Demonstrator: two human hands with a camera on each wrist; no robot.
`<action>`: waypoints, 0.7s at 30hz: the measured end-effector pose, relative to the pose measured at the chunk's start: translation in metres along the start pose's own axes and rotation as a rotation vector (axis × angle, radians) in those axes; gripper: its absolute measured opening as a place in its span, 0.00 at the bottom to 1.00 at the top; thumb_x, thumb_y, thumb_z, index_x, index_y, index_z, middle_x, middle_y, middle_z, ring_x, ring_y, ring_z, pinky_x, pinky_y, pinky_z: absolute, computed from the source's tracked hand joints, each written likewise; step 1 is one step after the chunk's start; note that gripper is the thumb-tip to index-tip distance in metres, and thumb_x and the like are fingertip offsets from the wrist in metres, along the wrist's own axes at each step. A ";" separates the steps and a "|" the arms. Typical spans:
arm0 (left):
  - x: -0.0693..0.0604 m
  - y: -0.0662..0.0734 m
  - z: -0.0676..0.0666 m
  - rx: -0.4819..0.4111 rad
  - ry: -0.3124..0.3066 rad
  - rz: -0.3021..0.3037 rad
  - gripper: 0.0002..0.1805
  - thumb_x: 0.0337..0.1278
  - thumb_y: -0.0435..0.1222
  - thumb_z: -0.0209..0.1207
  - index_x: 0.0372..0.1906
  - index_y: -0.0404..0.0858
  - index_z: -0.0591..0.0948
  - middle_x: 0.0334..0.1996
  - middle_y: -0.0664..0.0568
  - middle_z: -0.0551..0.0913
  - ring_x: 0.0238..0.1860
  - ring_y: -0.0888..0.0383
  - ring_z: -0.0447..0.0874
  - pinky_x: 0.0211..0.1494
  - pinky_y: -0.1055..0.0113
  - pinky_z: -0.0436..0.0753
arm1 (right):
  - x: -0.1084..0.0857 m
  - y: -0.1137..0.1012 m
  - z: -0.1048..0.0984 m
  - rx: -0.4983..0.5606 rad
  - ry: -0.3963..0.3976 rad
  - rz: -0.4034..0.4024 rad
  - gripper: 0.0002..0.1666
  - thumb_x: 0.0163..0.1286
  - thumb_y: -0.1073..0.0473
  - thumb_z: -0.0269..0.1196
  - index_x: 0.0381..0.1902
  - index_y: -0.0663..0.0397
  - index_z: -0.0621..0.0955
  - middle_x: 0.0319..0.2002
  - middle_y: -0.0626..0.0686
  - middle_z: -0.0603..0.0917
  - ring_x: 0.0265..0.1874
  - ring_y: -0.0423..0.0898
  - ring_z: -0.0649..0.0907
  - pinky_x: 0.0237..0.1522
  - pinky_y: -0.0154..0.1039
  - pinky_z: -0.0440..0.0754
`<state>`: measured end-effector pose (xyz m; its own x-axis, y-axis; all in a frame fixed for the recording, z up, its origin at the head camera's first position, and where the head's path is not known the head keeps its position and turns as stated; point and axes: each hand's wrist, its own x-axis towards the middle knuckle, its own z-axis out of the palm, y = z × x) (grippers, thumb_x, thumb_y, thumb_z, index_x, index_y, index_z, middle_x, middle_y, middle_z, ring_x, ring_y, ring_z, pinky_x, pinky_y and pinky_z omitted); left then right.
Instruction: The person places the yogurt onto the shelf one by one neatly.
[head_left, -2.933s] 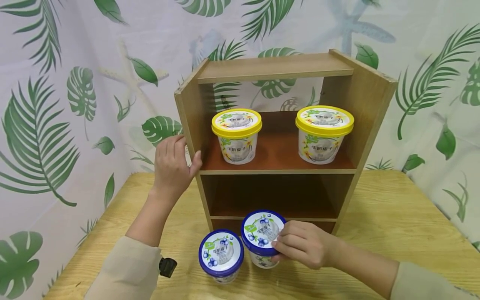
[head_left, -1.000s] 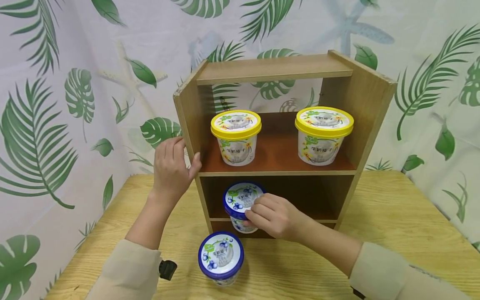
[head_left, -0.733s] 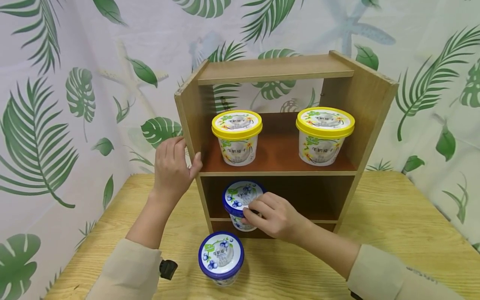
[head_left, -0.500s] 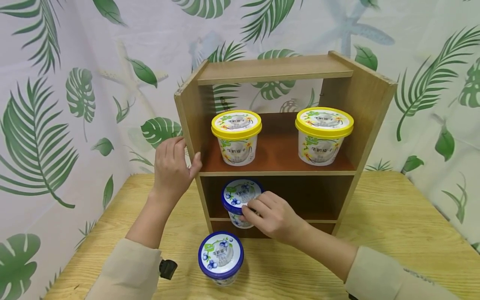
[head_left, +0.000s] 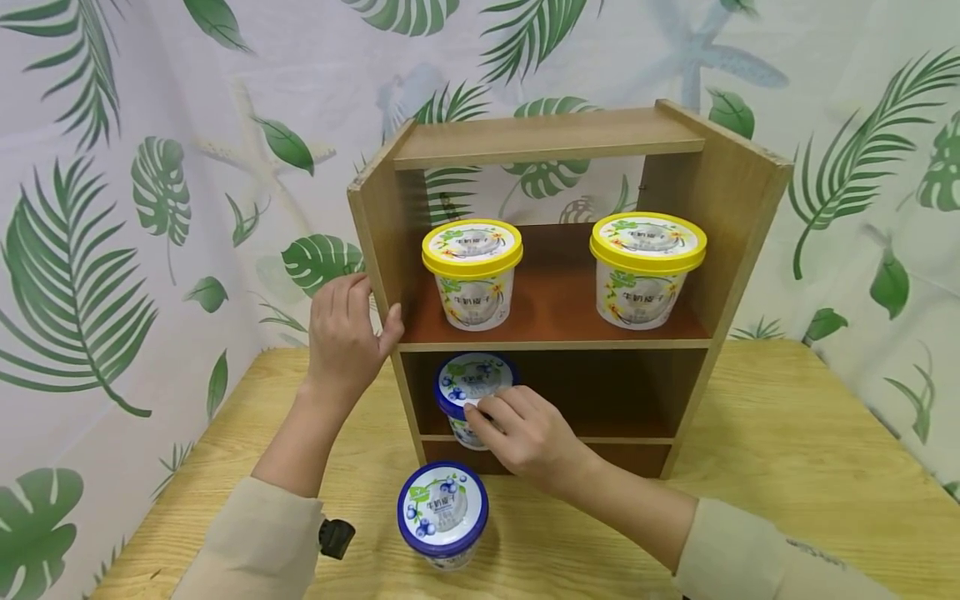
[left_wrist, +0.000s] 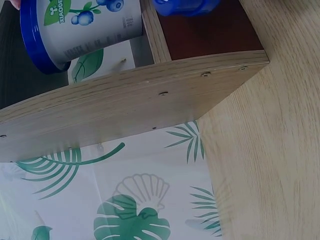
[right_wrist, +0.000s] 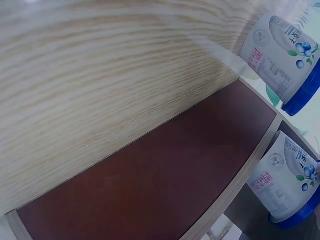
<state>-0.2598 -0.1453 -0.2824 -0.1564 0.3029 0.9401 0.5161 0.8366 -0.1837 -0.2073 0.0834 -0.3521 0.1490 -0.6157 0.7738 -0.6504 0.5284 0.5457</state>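
Note:
A small wooden shelf unit (head_left: pixel 555 343) stands on the table; my left hand (head_left: pixel 345 333) holds its left side panel, thumb at the front edge. My right hand (head_left: pixel 525 429) grips the right side of a blueberry tub (head_left: pixel 471 379) with a blue lid. That tub sits upright at the left of the middle shelf, its base at the front edge; the left wrist view shows the tub (left_wrist: pixel 95 30) inside the side panel. A second blue-lidded tub (head_left: pixel 442 510) stands on the table in front. The right wrist view shows both the shelf tub (right_wrist: pixel 282 175) and the table tub (right_wrist: pixel 280 60).
Two yellow-lidded tubs (head_left: pixel 472 275) (head_left: pixel 647 271) stand on the upper shelf, left and right. The wood-grain table (head_left: pixel 810 467) extends on both sides of the unit. Behind hangs a leaf-patterned backdrop (head_left: pixel 187 208).
My right hand has carried a blue-lidded tub from the table up to the middle shelf, then shifted it left and farther in. My left hand stays on the side panel.

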 end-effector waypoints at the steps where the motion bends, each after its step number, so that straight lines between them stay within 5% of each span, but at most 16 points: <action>1: 0.000 0.000 0.000 -0.001 -0.001 -0.002 0.25 0.67 0.46 0.41 0.41 0.23 0.71 0.39 0.33 0.76 0.41 0.40 0.75 0.45 0.51 0.76 | 0.000 -0.001 0.000 -0.001 -0.009 0.004 0.11 0.66 0.69 0.54 0.33 0.60 0.85 0.29 0.53 0.82 0.26 0.46 0.80 0.30 0.35 0.80; 21: 0.000 0.000 0.000 0.007 0.007 0.009 0.26 0.67 0.46 0.41 0.39 0.23 0.71 0.38 0.33 0.76 0.39 0.39 0.75 0.43 0.51 0.76 | 0.003 -0.004 0.009 0.023 -0.101 0.041 0.14 0.71 0.65 0.51 0.35 0.60 0.84 0.33 0.54 0.82 0.31 0.47 0.80 0.35 0.35 0.80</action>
<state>-0.2603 -0.1454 -0.2822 -0.1463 0.3073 0.9403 0.5118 0.8369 -0.1939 -0.2116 0.0743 -0.3549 0.0468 -0.6498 0.7587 -0.6717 0.5417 0.5053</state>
